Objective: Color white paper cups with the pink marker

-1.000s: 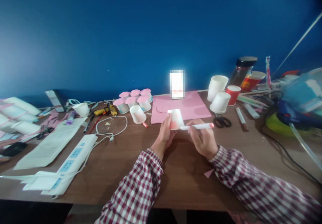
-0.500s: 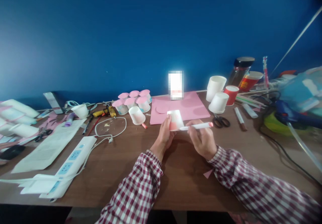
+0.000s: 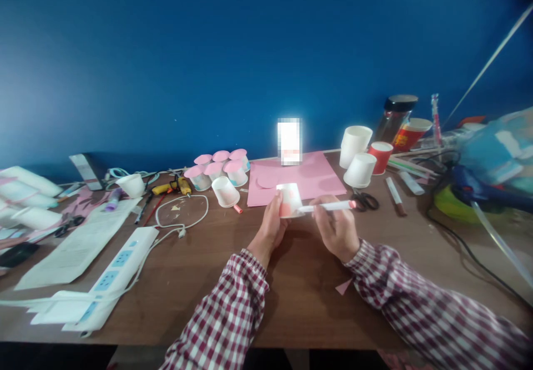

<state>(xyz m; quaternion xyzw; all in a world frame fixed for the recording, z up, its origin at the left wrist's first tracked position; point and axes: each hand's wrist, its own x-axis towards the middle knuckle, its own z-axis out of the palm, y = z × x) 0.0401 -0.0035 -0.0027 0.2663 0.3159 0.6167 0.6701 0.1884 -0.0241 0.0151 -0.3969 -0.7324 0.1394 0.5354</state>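
Note:
My left hand (image 3: 271, 219) is closed around a white paper cup (image 3: 290, 200) with pinkish-orange colouring on its side. Between the fingers of my right hand (image 3: 336, 228) is a white marker pen (image 3: 333, 206) with an orange end. Its tip points left and meets the cup's right side, though I cannot tell whether it touches. Behind the cup lies pink paper (image 3: 308, 178) with a round cut piece (image 3: 267, 177) on it. Another white paper cup (image 3: 225, 192), tinted pink, stands to the left beside an orange marker cap (image 3: 237, 209).
Several pink-topped cups (image 3: 217, 169) stand at the back. White cups (image 3: 360, 170), a red cup (image 3: 380, 158) and black scissors (image 3: 367, 201) are on the right. A power strip (image 3: 114, 275), paper sheet (image 3: 79, 242) and yellow glue gun (image 3: 166, 187) lie left.
The marker has shifted slightly right with my right hand and lies a little flatter. The cup in my left hand has turned slightly, showing more of its coloured side.

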